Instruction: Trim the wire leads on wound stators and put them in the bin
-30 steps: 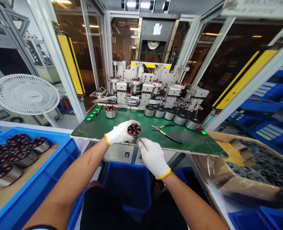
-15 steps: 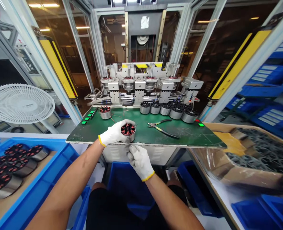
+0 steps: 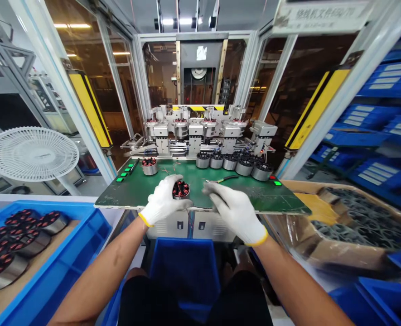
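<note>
My left hand, in a white glove, is wrapped round a motor stator with copper windings, at the front edge of the green worktop. My right hand, also gloved, reaches over the diagonal pliers with fingers stretched out and apart. It hides most of the pliers; one black-and-green handle shows behind it. A second wound stator stands at the back left of the worktop, with loose wire ends beside it.
Several stators without visible copper stand at the back right, before the winding machine. A blue crate of wound stators is at left, near a white fan. A carton of grey parts lies at right.
My right hand has left the wire below the stator and moved right and up, over the pliers, its fingers opening. My left hand stays on the stator. The camera view has tilted up.
</note>
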Motion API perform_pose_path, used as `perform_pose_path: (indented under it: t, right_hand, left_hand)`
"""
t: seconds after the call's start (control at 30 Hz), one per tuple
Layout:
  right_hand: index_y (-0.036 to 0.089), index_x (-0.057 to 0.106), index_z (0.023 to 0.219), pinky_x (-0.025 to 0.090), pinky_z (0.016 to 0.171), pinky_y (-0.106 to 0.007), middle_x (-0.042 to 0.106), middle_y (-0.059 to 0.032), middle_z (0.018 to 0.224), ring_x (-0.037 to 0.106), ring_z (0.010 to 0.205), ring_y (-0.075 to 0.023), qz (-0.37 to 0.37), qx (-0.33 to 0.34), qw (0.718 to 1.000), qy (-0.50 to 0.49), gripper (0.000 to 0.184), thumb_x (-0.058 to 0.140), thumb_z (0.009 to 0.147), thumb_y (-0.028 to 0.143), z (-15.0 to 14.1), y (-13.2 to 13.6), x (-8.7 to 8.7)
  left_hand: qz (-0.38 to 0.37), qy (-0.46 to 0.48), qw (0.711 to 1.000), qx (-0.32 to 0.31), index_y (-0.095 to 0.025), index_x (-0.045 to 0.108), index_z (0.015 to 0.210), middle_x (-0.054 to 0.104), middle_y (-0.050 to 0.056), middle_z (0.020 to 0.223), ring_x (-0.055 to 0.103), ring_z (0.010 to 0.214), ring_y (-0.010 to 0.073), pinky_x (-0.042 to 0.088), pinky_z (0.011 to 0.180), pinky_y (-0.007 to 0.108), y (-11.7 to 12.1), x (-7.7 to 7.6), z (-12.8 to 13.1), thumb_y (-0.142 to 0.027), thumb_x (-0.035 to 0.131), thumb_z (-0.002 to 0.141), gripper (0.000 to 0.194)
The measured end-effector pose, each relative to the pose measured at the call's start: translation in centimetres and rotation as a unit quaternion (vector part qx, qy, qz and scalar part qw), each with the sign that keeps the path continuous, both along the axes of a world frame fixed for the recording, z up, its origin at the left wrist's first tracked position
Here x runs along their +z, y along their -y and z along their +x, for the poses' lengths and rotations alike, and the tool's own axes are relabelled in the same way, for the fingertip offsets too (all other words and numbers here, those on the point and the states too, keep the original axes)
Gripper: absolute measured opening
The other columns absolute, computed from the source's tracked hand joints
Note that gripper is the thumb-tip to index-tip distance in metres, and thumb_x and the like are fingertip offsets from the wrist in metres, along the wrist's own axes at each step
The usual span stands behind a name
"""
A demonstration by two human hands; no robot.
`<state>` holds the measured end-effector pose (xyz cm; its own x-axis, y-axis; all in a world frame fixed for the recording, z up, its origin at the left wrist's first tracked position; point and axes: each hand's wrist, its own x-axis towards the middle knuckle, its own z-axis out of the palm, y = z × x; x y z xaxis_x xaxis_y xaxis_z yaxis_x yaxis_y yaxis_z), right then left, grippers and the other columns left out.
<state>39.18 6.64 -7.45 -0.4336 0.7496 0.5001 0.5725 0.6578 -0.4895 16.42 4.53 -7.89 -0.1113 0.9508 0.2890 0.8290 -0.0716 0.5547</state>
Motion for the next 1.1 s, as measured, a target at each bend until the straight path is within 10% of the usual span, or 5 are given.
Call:
perform_pose_path:
  t: [0.2,0.43,0.7,0.97,1.1]
  right_hand:
    - [0.021,0.054,0.121,0.044,0.067,-0.032,0.061,-0.0103,0.113,0.062,0.086,-0.0233,0.167,-0.011,0.911,0.376,0.036,0.037,0.089,0.017,-5.4,-5.2,1.7]
    - [0.015,0.056,0.098,0.038,0.064,-0.036,0.060,-0.0132,0.085,0.061,0.082,-0.0291,0.255,-0.041,0.876,0.407,0.034,0.023,0.092,0.014,-4.4,-2.9,3.7]
    - [0.020,0.060,0.100,0.040,0.061,-0.032,0.066,-0.0085,0.081,0.064,0.074,-0.0253,0.101,-0.017,0.893,0.439,0.026,0.039,0.085,0.014,-3.8,-2.7,-1.0]
    - [0.018,0.056,0.124,0.046,0.069,-0.028,0.067,-0.0106,0.108,0.063,0.088,-0.0215,-0.065,-0.010,0.988,0.143,0.047,0.045,0.089,0.048,-5.1,-5.5,4.6]
    - [0.016,0.050,0.131,0.045,0.054,-0.023,0.070,-0.0047,0.089,0.060,0.058,-0.0130,-0.230,0.123,0.965,-0.027,0.046,0.045,0.089,0.034,-9.2,-4.6,5.2]
  left_hand:
    - [0.001,-0.012,0.999,-0.032,-0.032,0.052,0.123,0.060,0.004,0.116,0.058,0.105,0.0281,0.046,0.091,0.042,-1.4,-0.3,0.4,-0.047,0.071,0.062,0.065]
    - [0.001,0.007,0.998,-0.060,-0.032,0.055,0.121,0.063,0.002,0.111,0.061,0.099,0.0253,0.048,0.087,0.038,-1.9,-0.7,-0.7,-0.045,0.071,0.062,0.062]
    - [0.015,0.060,0.990,-0.125,-0.030,0.054,0.122,0.062,0.002,0.116,0.059,0.105,0.0235,0.046,0.093,0.036,-2.8,-1.5,-1.5,-0.041,0.072,0.062,0.064]
    - [0.014,0.088,0.986,-0.139,-0.024,0.054,0.120,0.064,0.003,0.112,0.061,0.098,0.0221,0.048,0.090,0.035,-3.0,-1.3,-1.1,-0.037,0.074,0.059,0.066]
    - [-0.032,0.091,0.990,-0.100,-0.018,0.061,0.107,0.069,0.004,0.094,0.064,0.087,0.0237,0.051,0.079,0.035,-2.9,-1.3,-0.7,-0.036,0.073,0.059,0.053]
